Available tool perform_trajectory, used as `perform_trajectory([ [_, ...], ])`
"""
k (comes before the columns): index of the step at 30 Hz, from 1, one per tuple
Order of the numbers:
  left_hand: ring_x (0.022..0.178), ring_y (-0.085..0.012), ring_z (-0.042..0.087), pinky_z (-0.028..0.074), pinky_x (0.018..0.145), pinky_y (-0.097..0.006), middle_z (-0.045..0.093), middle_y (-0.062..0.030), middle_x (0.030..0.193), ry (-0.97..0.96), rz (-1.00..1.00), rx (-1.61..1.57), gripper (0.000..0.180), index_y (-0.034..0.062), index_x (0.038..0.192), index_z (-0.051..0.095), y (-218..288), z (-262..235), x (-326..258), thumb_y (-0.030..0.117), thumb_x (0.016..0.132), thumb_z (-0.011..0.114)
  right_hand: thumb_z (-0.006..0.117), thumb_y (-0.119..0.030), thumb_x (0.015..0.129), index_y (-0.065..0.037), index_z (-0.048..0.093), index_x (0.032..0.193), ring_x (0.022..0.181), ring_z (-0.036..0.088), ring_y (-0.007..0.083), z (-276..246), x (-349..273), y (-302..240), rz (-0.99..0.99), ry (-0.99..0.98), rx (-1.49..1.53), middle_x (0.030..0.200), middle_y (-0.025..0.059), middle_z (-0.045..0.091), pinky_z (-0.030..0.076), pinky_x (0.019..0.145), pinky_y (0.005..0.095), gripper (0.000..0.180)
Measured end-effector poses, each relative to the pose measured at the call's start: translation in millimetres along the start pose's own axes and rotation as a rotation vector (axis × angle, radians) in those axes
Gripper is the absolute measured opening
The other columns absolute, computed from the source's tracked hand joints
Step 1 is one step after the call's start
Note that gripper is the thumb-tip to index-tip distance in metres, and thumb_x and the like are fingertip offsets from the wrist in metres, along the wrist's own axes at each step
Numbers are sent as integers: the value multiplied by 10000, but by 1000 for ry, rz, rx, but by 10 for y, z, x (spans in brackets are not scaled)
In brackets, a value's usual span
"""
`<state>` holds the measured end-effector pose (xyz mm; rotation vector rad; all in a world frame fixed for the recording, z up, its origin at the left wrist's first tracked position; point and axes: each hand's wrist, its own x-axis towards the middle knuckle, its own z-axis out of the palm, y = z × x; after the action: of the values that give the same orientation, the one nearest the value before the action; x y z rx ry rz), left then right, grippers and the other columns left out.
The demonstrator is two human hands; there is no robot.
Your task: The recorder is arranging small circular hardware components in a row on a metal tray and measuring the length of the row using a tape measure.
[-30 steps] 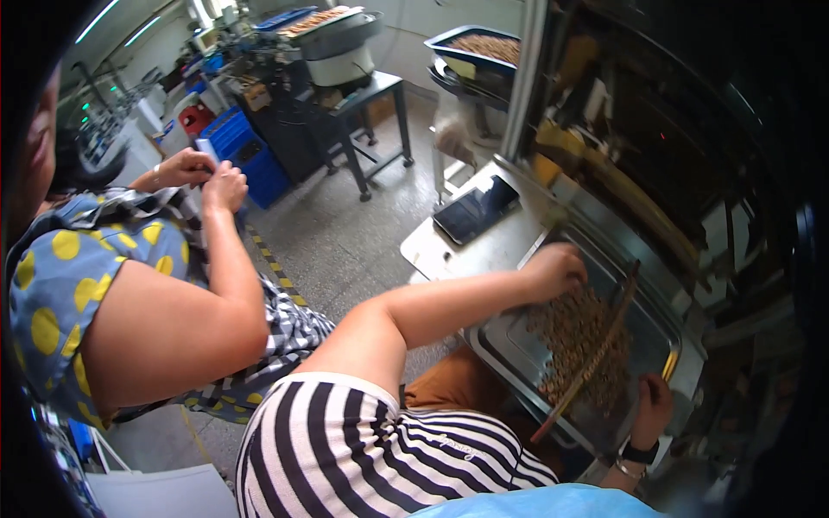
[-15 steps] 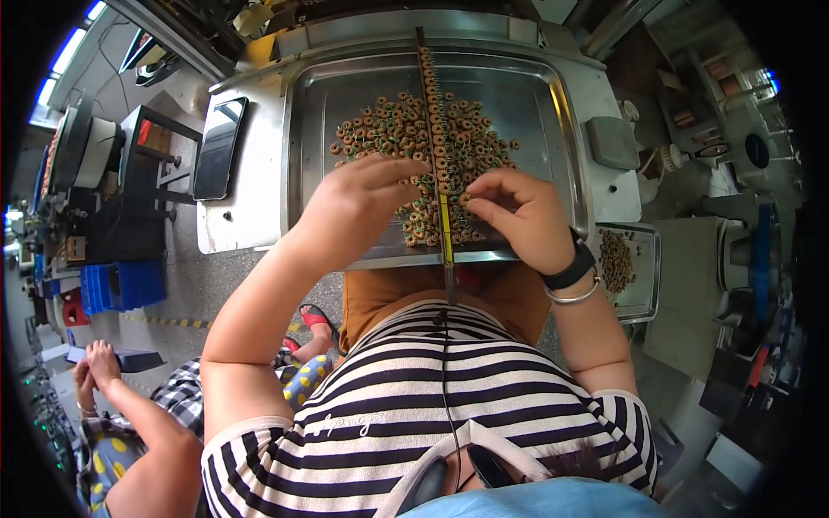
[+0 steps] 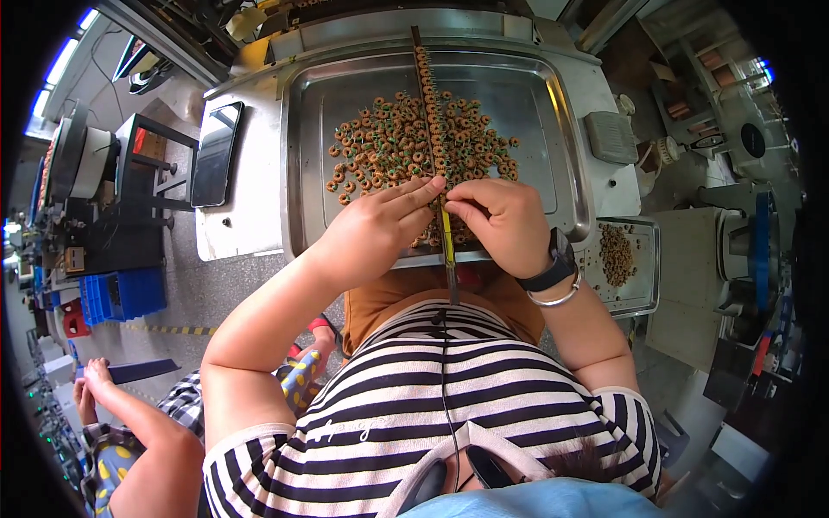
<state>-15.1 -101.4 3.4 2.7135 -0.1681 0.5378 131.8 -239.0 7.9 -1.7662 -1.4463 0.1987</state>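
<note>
Setting: workshop bench with a shallow steel tray (image 3: 298, 164) in front of the person, a dark phone (image 3: 215, 154) lying left of it, and a smaller tray (image 3: 648, 268) of the same brown pieces to the right.
Rings: a loose heap of small brown rings (image 3: 389, 142) lies in the middle of the big tray.
Rod: a thin rod (image 3: 429, 95) runs from the tray's far edge toward the person, rings threaded along it.
Left hand (image 3: 376, 229): fingers stretched nearly flat, tips pressed on rings beside the rod.
Right hand (image 3: 501, 220): fingers curled in, pinching at the rod's near end; what is between them I cannot tell.
Change: half a second ago the hands lay further apart; now both fingertips meet at the rod, so another ring is likely going on.
Neighbour: another person's hands (image 3: 86, 388) at lower left, apart from this work.
</note>
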Motion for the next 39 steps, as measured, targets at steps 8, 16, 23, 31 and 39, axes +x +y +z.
perform_trajectory([
  [8,900,-235,614,496,767,-325,624,-114,974,165,-162,-139,218,9,866,608,-24,-143,176,-72,665,626,688,-82,736,-45,642,902,590,587,197,-243,22,-28,99,10,117,713,84,613,463,550,275,176],
  [16,774,-212,604,496,693,-311,607,-102,812,129,-446,-702,254,17,897,584,326,-113,101,71,688,717,679,-41,713,-11,595,834,665,589,298,-264,-145,-258,-124,-74,40,758,129,609,467,588,344,150],
  [23,1143,-312,478,433,892,-387,451,-179,1297,86,42,7,461,26,1127,580,236,26,-39,204,705,639,694,-9,684,21,614,796,598,582,210,-203,-318,-290,177,-122,103,703,119,603,447,553,284,142],
  [31,1158,-323,479,407,961,-357,489,-183,1262,123,13,-98,409,12,1077,616,120,58,-53,186,708,632,664,9,729,14,613,824,622,563,113,-143,-239,-281,138,-139,144,702,61,601,439,573,238,108],
  [39,1154,-322,483,421,950,-356,492,-202,1250,107,17,-111,413,4,1069,615,79,72,-37,171,693,653,685,10,697,9,631,775,607,582,198,-72,-147,-249,-40,-16,22,695,109,610,434,553,276,95],
])
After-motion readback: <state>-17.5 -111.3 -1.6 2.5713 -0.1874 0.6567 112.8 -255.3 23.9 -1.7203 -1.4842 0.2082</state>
